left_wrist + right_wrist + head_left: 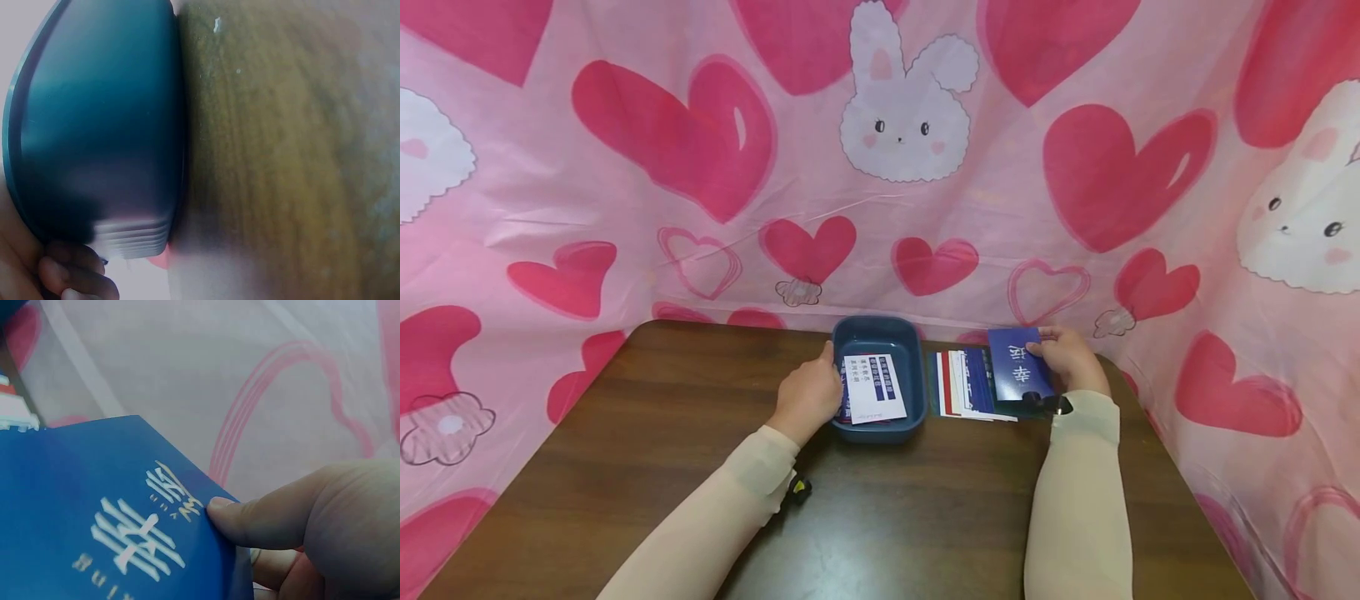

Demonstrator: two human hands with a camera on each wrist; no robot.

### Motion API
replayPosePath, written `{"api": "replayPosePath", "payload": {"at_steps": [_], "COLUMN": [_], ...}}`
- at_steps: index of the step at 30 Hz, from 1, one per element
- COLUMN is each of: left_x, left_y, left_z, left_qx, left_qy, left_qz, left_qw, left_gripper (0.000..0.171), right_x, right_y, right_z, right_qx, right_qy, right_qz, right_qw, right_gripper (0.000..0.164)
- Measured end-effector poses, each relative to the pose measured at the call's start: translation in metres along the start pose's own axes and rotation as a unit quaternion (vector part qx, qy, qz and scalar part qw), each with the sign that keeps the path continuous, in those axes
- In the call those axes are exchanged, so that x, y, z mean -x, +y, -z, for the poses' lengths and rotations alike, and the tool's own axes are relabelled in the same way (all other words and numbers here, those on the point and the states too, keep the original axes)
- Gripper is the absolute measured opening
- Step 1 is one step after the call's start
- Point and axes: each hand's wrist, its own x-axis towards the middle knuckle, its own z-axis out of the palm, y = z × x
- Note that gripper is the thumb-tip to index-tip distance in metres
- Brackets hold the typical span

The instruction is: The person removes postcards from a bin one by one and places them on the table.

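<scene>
A dark blue-green rectangular bin [916,367] stands near the back of the table. My left hand [808,390] grips its left side, and in the left wrist view curled fingers [78,272] sit under the rim of the bin [94,125]. A white card [875,389] with dark printed blocks lies in the bin over other cards. My right hand [1070,358] pinches a blue card [1017,367] with white lettering above the table. In the right wrist view, the thumb [262,519] presses on the face of the blue card [62,487], near its edge.
A fanned row of cards [957,383] in white, red, blue and dark green lies right of the bin, partly under the blue card. The brown wooden table [880,517] meets a pink curtain [820,192] with hearts and rabbits at its back and sides.
</scene>
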Motion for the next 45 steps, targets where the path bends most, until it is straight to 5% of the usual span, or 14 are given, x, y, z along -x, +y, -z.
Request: {"api": "replayPosePath", "payload": {"at_steps": [4,10,22,30,45], "left_x": [-0.001,-0.002,-0.001,-0.001,-0.001], "left_y": [-0.002,-0.002,-0.001,-0.001,-0.001], "left_z": [-0.002,-0.002,-0.001,0.000,0.000], "left_qx": [-0.017,-0.017,-0.016,-0.010,-0.004], "left_qy": [0.021,0.018,0.013,0.008,-0.005], "left_qz": [-0.011,-0.010,-0.009,-0.007,0.002], "left_qw": [0.9996,0.9996,0.9997,0.9999,1.0000], "left_gripper": [0.062,0.063,0.064,0.065,0.068], "right_x": [-0.005,-0.015,-0.018,-0.015,-0.014], "right_y": [0.011,0.023,0.027,0.018,0.015], "right_z": [0.000,-0.006,-0.012,-0.016,-0.016], "right_qx": [-0.010,0.003,0.102,0.185,0.177], "right_qy": [-0.016,-0.018,0.001,0.021,0.023], "right_qz": [-0.033,-0.020,-0.023,-0.035,-0.020], "right_qw": [0.999,1.000,0.994,0.982,0.984], "right_gripper": [0.068,0.060,0.050,0.064,0.063]}}
